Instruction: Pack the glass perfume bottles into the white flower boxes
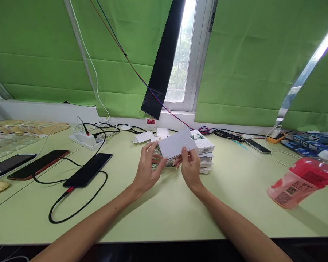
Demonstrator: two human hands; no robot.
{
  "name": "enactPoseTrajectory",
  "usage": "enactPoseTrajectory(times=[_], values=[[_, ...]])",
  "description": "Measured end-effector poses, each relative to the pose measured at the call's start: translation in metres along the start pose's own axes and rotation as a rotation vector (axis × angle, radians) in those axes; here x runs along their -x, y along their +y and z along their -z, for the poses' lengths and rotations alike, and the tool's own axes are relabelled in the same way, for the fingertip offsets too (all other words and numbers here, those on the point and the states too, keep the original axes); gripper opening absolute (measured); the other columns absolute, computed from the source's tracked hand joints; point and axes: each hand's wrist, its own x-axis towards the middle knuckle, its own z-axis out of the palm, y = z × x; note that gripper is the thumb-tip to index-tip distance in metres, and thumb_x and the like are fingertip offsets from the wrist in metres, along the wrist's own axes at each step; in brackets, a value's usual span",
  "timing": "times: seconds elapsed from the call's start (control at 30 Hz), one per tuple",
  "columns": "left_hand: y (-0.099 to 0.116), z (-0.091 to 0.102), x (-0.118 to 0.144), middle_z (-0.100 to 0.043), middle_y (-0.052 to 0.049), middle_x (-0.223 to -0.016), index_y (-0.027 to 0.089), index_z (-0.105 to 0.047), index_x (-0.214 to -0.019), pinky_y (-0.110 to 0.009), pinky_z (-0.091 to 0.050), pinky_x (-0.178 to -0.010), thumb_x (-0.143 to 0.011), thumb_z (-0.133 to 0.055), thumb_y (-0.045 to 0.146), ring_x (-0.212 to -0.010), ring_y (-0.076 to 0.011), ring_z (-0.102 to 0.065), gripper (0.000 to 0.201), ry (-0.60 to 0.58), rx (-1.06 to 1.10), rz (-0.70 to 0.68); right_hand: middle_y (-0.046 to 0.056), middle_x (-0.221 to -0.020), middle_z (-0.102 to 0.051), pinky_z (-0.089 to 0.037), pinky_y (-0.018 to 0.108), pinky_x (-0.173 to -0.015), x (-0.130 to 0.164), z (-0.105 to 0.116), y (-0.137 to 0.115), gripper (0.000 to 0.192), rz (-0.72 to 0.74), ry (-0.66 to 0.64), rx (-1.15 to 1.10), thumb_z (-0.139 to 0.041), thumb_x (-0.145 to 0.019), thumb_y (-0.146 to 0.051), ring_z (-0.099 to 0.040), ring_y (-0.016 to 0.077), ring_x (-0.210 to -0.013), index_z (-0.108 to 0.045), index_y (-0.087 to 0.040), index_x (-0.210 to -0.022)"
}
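Note:
A blank white card [177,144] is held tilted above the table, in front of a stack of small white boxes. My right hand [190,167] pinches its lower right part, thumb on the front and fingers behind. My left hand [148,168] is at the card's left edge, its thumb tip at the lower left corner and its fingers curved around the side. Something shiny and see-through, partly hidden, shows behind the card between my hands. The top white box [203,142] of the stack carries a green print and a barcode.
Phones with cables, one a black phone [88,170], lie at the left near a white power strip [87,140]. White paper pieces [144,137] lie behind my hands. A pink bottle [299,182] stands at the right. Black cables [229,134] and blue packages [306,145] are along the back.

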Motion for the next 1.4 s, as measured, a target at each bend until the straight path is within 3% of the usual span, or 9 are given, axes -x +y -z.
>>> enactPoseTrajectory(times=[0.23,0.4,0.6,0.77,0.87,1.0,1.2,1.4], values=[[-0.007,0.001,-0.004,-0.052,-0.01,-0.13,0.025,-0.051,-0.131,-0.028,-0.065,-0.073,-0.099,-0.061,0.025,-0.082,-0.0106,-0.069,0.033,0.092,-0.057,-0.116,-0.001,-0.055,-0.065,-0.05,0.03,-0.049,-0.008,0.007,0.006,0.044,0.155,0.156,0.123,-0.051,-0.1,-0.064,-0.062,0.0166,-0.046,-0.05,-0.025,-0.079],[-0.017,0.008,-0.014,-0.066,-0.004,-0.099,0.021,-0.062,-0.105,-0.028,-0.059,-0.073,-0.099,-0.056,0.019,-0.079,-0.0142,-0.067,0.009,-0.046,-0.274,-0.28,0.0,-0.062,-0.067,-0.052,0.03,-0.055,-0.02,0.015,0.016,0.038,0.373,0.245,0.272,-0.047,-0.105,-0.052,-0.064,0.0156,-0.049,-0.058,-0.021,-0.087],[-0.013,0.011,-0.039,-0.07,-0.006,-0.096,0.019,-0.066,-0.098,-0.031,-0.056,-0.077,-0.098,-0.053,0.021,-0.09,-0.0203,-0.069,0.013,-0.16,-0.385,-0.368,0.002,-0.067,-0.068,-0.052,0.03,-0.057,-0.028,0.02,0.019,0.029,0.545,0.303,0.358,-0.048,-0.107,-0.038,-0.066,0.0164,-0.057,-0.062,-0.021,-0.089],[-0.015,0.007,-0.092,-0.072,-0.011,-0.105,0.017,-0.069,-0.1,-0.038,-0.054,-0.088,-0.095,-0.055,0.028,-0.101,-0.0272,-0.068,0.018,-0.216,-0.509,-0.175,0.002,-0.069,-0.068,-0.05,0.028,-0.055,-0.026,0.02,0.015,0.027,0.668,0.298,0.398,-0.049,-0.108,-0.031,-0.064,0.0147,-0.055,-0.063,-0.02,-0.087],[-0.027,-0.001,-0.131,-0.074,-0.013,-0.111,0.016,-0.071,-0.105,-0.038,-0.052,-0.095,-0.091,-0.061,0.032,-0.106,-0.0285,-0.068,0.023,-0.433,-0.621,0.029,0.003,-0.071,-0.069,-0.051,0.027,-0.054,-0.025,0.02,0.014,0.025,0.708,0.297,0.425,-0.049,-0.108,-0.029,-0.065,0.0147,-0.056,-0.064,-0.019,-0.091],[-0.047,-0.018,-0.165,-0.076,-0.011,-0.091,0.015,-0.074,-0.098,-0.032,-0.052,-0.079,-0.083,-0.068,0.032,-0.091,-0.0275,-0.071,0.023,-0.536,-0.666,0.141,0.005,-0.078,-0.071,-0.052,0.027,-0.053,-0.026,0.02,0.016,0.023,0.743,0.288,0.449,-0.049,-0.108,-0.027,-0.067,0.0149,-0.06,-0.066,-0.019,-0.094],[-0.061,-0.034,-0.172,-0.073,-0.005,-0.076,0.018,-0.076,-0.083,-0.027,-0.045,-0.062,-0.069,-0.079,0.036,-0.072,-0.0228,-0.067,0.023,-0.762,-0.643,0.206,0.004,-0.076,-0.068,-0.052,0.027,-0.055,-0.023,0.017,0.016,0.023,0.8,0.27,0.462,-0.05,-0.108,-0.024,-0.068,0.0157,-0.064,-0.065,-0.02,-0.09],[-0.063,-0.036,-0.17,-0.079,-0.004,-0.098,0.022,-0.078,-0.105,-0.024,-0.049,-0.07,-0.069,-0.077,0.043,-0.087,-0.0222,-0.07,0.041,-0.893,-0.584,0.172,0.004,-0.078,-0.068,-0.051,0.026,-0.054,-0.022,0.016,0.014,0.024,0.784,0.255,0.473,-0.05,-0.108,-0.023,-0.064,0.0136,-0.06,-0.063,-0.02,-0.089]])
